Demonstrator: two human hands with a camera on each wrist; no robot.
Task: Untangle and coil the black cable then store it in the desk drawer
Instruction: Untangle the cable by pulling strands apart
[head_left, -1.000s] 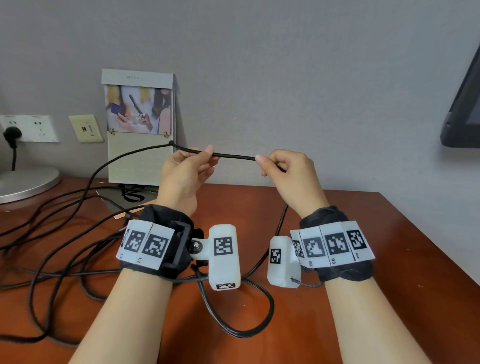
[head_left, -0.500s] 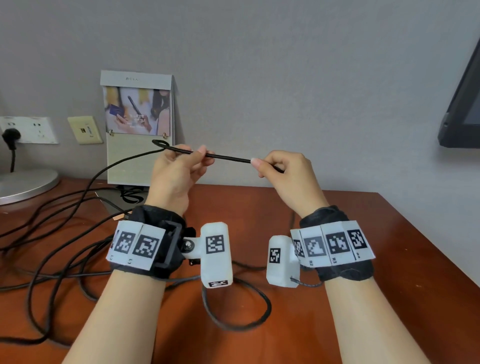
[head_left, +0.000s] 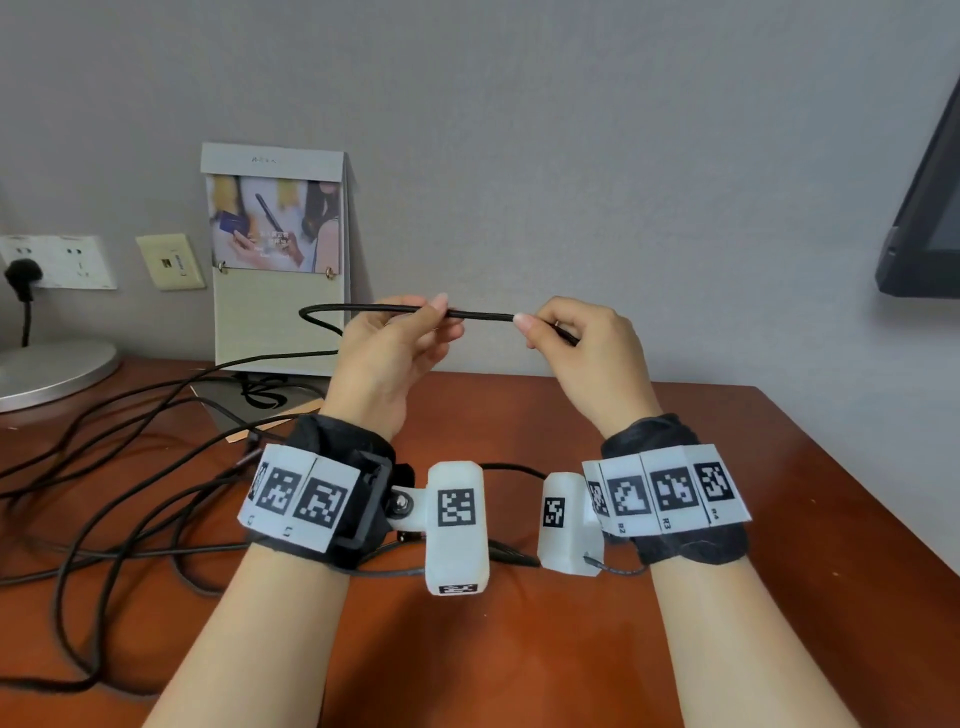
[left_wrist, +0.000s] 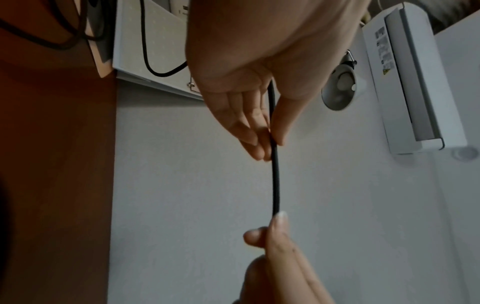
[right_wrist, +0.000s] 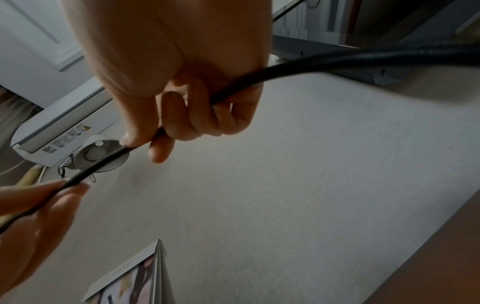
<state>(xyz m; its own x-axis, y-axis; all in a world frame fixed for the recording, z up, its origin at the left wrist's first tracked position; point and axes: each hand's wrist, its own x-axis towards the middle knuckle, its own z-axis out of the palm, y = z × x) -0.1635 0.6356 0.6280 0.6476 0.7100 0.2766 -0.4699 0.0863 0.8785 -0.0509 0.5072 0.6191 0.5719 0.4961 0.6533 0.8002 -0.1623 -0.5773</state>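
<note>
Cable (head_left: 480, 314) held taut in the air above the desk (head_left: 779, 467), pinched by left hand (head_left: 387, 353) and gripped in curled fingers of right hand (head_left: 587, 348), remainder trailing in loops across the desk's left side.

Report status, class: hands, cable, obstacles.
Left hand and right hand both pinch the black cable, taut between them. Rest lies tangled on the desk. Nothing in the way.

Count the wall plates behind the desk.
2: a white socket plate at far left with a black plug in it, and a beige plate beside the standing calendar.
</note>
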